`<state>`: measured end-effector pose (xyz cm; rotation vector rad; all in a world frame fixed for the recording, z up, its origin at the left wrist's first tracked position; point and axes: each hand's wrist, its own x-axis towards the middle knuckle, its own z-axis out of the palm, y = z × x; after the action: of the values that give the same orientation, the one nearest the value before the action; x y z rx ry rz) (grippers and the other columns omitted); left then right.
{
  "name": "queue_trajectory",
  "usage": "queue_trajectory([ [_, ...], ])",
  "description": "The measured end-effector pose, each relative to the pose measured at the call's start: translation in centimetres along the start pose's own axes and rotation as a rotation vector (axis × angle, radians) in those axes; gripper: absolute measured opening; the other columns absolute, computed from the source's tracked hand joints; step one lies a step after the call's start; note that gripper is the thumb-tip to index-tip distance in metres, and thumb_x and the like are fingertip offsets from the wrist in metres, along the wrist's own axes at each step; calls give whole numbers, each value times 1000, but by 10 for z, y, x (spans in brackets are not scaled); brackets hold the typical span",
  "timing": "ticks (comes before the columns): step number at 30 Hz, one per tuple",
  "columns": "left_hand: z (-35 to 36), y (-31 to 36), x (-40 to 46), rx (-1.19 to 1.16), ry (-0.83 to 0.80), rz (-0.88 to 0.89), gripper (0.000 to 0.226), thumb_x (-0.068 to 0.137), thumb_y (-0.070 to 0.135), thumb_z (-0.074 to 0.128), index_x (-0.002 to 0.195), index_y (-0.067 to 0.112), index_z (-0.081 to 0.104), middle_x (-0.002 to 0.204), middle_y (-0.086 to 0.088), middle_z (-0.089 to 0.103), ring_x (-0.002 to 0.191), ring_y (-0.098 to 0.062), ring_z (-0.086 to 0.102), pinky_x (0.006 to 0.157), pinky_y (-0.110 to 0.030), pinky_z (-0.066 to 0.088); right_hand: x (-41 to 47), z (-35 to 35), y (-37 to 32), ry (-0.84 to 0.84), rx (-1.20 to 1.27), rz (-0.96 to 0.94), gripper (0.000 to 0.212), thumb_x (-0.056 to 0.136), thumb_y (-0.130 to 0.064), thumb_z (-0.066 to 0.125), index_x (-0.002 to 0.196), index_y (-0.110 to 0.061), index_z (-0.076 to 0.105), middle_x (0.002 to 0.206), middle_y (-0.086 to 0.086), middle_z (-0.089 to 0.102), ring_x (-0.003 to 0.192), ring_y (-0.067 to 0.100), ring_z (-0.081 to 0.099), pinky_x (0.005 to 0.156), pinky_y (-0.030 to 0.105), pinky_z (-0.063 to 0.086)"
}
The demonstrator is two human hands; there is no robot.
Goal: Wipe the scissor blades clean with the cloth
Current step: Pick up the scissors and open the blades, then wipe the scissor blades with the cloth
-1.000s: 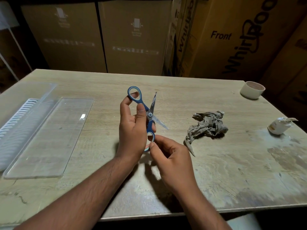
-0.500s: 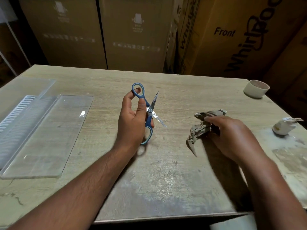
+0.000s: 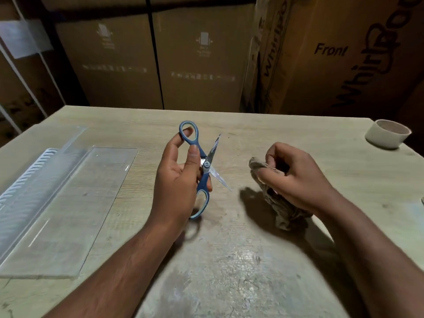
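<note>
My left hand [image 3: 177, 177] grips blue-handled scissors [image 3: 205, 167] above the middle of the wooden table [image 3: 229, 271]. The blades are spread apart, one pointing up and away, the other down to the right. A finger passes through the upper handle loop. My right hand [image 3: 296, 177] is closed on a crumpled brown-grey cloth [image 3: 278, 206], lifted off the table, with its lower end hanging below the hand. The cloth is a short way right of the blades and does not touch them.
A clear plastic sheet [image 3: 68, 210] and a white ribbed plastic piece [image 3: 25, 180] lie at the left. A small white cup [image 3: 387, 133] stands at the far right. Large cardboard boxes [image 3: 199, 60] line the back of the table.
My right hand left the lower scissor handle, reached right to the cloth, closed on it and lifted it toward the scissors. My left hand kept the scissors spread in place.
</note>
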<state>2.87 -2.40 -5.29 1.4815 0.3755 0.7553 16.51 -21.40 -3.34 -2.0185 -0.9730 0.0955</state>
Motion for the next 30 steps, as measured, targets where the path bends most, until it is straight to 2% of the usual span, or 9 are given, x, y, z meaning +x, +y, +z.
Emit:
queue_trajectory([
  [5,-1,2,4,-35,-6,3,37,110,33,51,147,37,53,53,3,58,53,-15,62,60,-30,55,-12,7,4,-129,208,-47,17,95,-19,73,103,-33,69,97,-5,76,73,9,69,64,22,52],
  [9,-3,2,5,-46,12,11,35,110,32,52,143,38,57,56,-3,57,52,-16,62,60,-31,55,-12,7,-1,-214,280,-39,33,93,-21,69,123,-32,76,116,-9,80,101,10,77,83,24,59],
  [12,-4,1,5,-49,22,-3,33,110,31,52,142,37,58,60,-9,55,51,-17,62,58,-29,55,-13,11,-3,-211,299,-11,35,97,-32,74,132,-28,73,120,-11,80,106,9,77,89,27,61],
  [15,-3,2,4,-47,4,-17,33,110,30,52,141,37,59,62,-10,56,51,-16,62,60,-32,56,-12,13,-3,-94,261,10,39,84,-32,79,122,-29,79,111,-11,82,104,7,78,92,31,63],
  [18,-4,5,2,-44,-7,-25,35,109,31,52,142,38,60,57,2,58,51,-15,62,61,-32,56,-10,9,-1,-62,365,28,21,78,-26,85,99,-26,83,101,0,81,97,19,79,85,41,66],
  [23,-7,9,-3,-97,-47,-69,45,104,33,57,148,38,59,54,3,53,50,-18,61,62,-36,57,-11,12,-1,-63,454,-53,15,86,-31,80,91,-23,69,136,-2,72,132,15,66,104,41,56],
  [25,-9,10,-5,-109,-59,-83,53,97,37,60,149,35,59,55,2,53,50,-19,60,61,-36,56,-14,16,-4,-63,562,-39,16,94,-24,72,97,-14,59,121,8,80,122,23,74,97,40,60],
  [28,-9,9,-4,-102,-87,-89,47,101,34,59,148,37,61,57,0,54,51,-21,60,58,-32,56,-18,21,-6,-7,489,-98,11,91,-23,75,98,-19,68,94,9,80,86,22,79,67,33,61],
  [30,-9,8,-3,-85,-110,-101,42,105,31,58,146,41,62,60,-4,55,53,-22,60,57,-29,56,-20,23,-12,31,424,-124,12,84,-23,82,95,-21,76,95,2,80,81,13,77,69,23,59],
])
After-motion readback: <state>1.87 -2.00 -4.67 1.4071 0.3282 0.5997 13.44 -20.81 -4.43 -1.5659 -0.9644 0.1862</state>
